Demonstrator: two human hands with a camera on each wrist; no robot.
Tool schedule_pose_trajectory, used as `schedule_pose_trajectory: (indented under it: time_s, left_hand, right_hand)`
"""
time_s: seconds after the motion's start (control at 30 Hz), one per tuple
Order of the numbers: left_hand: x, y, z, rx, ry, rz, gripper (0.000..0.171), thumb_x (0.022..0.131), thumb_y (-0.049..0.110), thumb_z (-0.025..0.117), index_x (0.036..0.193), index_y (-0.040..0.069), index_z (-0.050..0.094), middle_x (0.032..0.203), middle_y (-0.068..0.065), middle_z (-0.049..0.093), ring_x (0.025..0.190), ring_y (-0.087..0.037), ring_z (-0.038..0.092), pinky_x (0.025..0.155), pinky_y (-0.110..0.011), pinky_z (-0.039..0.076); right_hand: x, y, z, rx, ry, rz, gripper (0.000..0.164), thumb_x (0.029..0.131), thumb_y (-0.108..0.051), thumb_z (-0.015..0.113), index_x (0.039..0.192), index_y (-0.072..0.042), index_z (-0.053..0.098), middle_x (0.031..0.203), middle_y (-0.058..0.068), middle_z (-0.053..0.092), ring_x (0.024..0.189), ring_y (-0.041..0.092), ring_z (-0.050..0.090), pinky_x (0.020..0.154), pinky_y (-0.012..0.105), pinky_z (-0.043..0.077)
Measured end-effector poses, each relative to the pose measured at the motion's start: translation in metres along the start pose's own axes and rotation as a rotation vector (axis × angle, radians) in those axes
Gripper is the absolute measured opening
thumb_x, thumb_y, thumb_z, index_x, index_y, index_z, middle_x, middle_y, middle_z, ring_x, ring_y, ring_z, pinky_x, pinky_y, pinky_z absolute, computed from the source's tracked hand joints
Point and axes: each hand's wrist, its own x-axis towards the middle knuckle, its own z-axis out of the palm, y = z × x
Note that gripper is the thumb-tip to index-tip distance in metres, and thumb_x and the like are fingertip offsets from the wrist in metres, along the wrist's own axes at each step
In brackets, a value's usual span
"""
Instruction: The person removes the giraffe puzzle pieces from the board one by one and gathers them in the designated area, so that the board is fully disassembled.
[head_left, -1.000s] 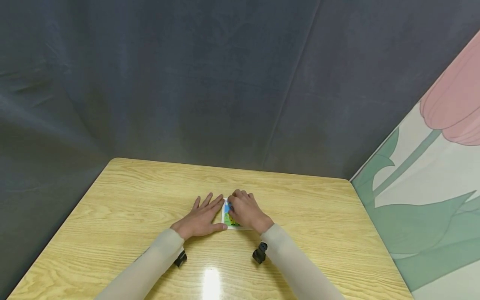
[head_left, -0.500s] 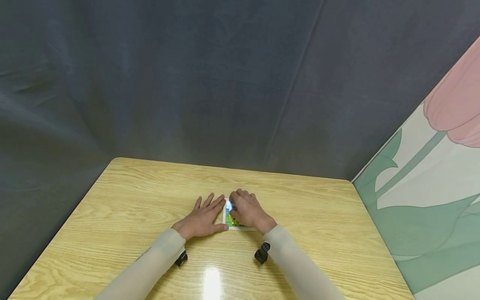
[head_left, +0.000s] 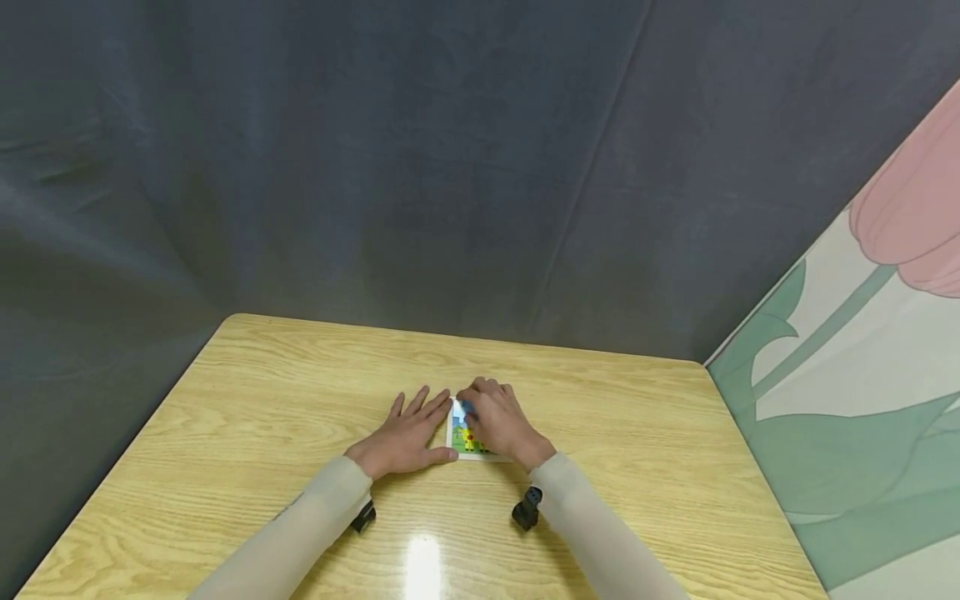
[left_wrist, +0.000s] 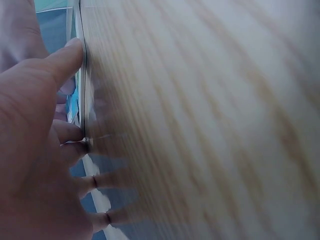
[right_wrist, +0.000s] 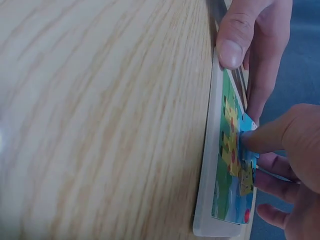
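Tabletop [head_left: 637,467] is bearing a picture puzzle [right_wrist: 232,155] between my hands, probably light, stiff and slick, best gripped by its white rim [right_wrist: 206,200]. My left hand [head_left: 405,440] is lying spread against that rim; my right hand [head_left: 501,419] is resting curled over the puzzle, hiding much; whether it's pinching a piece, I can't tell.

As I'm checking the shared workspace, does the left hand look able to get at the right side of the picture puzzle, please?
Probably not: the right hand leans over that side of the picture puzzle and likely blocks the way; the left hand lies at the left edge of the white frame.
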Motion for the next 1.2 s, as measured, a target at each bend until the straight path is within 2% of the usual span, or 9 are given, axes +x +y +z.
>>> schedule_pose_trajectory:
  time_s: [0.1, 0.23, 0.33, 0.6, 0.83, 0.97, 1.07, 1.2]
  left_hand:
    - [-0.0007, 0.0000, -0.0005, 0.000, 0.004, 0.005, 0.089, 0.105, 0.061, 0.057, 0.171, 0.011, 0.024, 0.182, -0.005, 0.012, 0.170, -0.039, 0.005, 0.134, -0.070, 0.004]
    - [-0.0010, 0.0010, -0.0019, 0.003, 0.003, 0.009, 0.089, 0.106, 0.061, 0.056, 0.171, 0.010, 0.025, 0.182, -0.006, 0.013, 0.169, -0.040, 0.006, 0.133, -0.071, 0.005]
    - [-0.0009, 0.0015, -0.0028, 0.001, -0.003, 0.006, 0.089, 0.106, 0.062, 0.056, 0.171, 0.011, 0.024, 0.182, -0.005, 0.012, 0.169, -0.039, 0.005, 0.134, -0.071, 0.005]
    - [-0.0004, -0.0005, -0.0006, 0.002, 0.002, 0.001, 0.090, 0.105, 0.062, 0.057, 0.171, 0.011, 0.024, 0.182, -0.005, 0.013, 0.170, -0.039, 0.005, 0.134, -0.070, 0.005]
    - [-0.0004, -0.0003, -0.0011, -0.003, -0.002, 0.004, 0.089, 0.105, 0.062, 0.056, 0.171, 0.010, 0.025, 0.182, -0.005, 0.012, 0.170, -0.039, 0.005, 0.134, -0.070, 0.004]
    - [-0.0009, 0.0006, -0.0020, -0.008, -0.004, 0.000, 0.089, 0.105, 0.062, 0.056, 0.171, 0.011, 0.025, 0.182, -0.005, 0.012, 0.170, -0.038, 0.004, 0.134, -0.070, 0.004]
    - [-0.0008, 0.0013, -0.0023, -0.011, -0.007, -0.003, 0.089, 0.106, 0.061, 0.056, 0.171, 0.011, 0.024, 0.182, -0.004, 0.012, 0.170, -0.038, 0.004, 0.134, -0.069, 0.003]
    - [-0.0011, 0.0020, -0.0028, -0.015, -0.010, -0.004, 0.089, 0.106, 0.061, 0.056, 0.172, 0.011, 0.023, 0.182, -0.004, 0.012, 0.170, -0.038, 0.003, 0.134, -0.069, 0.003]
  right_hand:
    - [0.0006, 0.0005, 0.0008, -0.007, 0.010, -0.004, 0.032, 0.102, -0.009, 0.071, 0.133, -0.005, 0.072, 0.125, 0.011, 0.070, 0.116, 0.031, 0.066, 0.105, 0.053, 0.049]
    - [0.0007, 0.0005, 0.0006, -0.040, 0.023, 0.001, 0.031, 0.101, -0.012, 0.073, 0.132, -0.009, 0.074, 0.124, 0.008, 0.068, 0.111, 0.028, 0.062, 0.095, 0.045, 0.046]
    - [0.0007, 0.0001, -0.0005, -0.038, 0.022, 0.000, 0.031, 0.101, -0.013, 0.074, 0.131, -0.009, 0.074, 0.123, 0.008, 0.067, 0.109, 0.026, 0.060, 0.092, 0.043, 0.046]
    - [0.0011, 0.0005, -0.0006, 0.024, 0.011, -0.015, 0.030, 0.101, -0.009, 0.073, 0.130, -0.003, 0.072, 0.124, 0.012, 0.070, 0.112, 0.030, 0.067, 0.104, 0.053, 0.055]
    - [0.0029, 0.0023, 0.0002, 0.165, 0.033, 0.044, 0.021, 0.104, -0.009, 0.068, 0.124, -0.006, 0.073, 0.117, 0.010, 0.072, 0.104, 0.024, 0.068, 0.101, 0.050, 0.057]
    - [0.0040, 0.0024, -0.0018, 0.274, 0.022, 0.090, 0.018, 0.108, -0.008, 0.062, 0.121, -0.007, 0.074, 0.116, 0.009, 0.073, 0.096, 0.017, 0.066, 0.091, 0.043, 0.060]
    - [0.0044, 0.0025, -0.0040, 0.332, 0.021, 0.110, 0.018, 0.108, -0.007, 0.061, 0.120, -0.007, 0.074, 0.113, 0.008, 0.072, 0.088, 0.014, 0.062, 0.082, 0.036, 0.058]
    - [0.0046, 0.0028, -0.0065, 0.350, 0.030, 0.121, 0.017, 0.108, -0.008, 0.061, 0.120, -0.008, 0.074, 0.107, 0.006, 0.071, 0.083, 0.012, 0.057, 0.074, 0.029, 0.052]
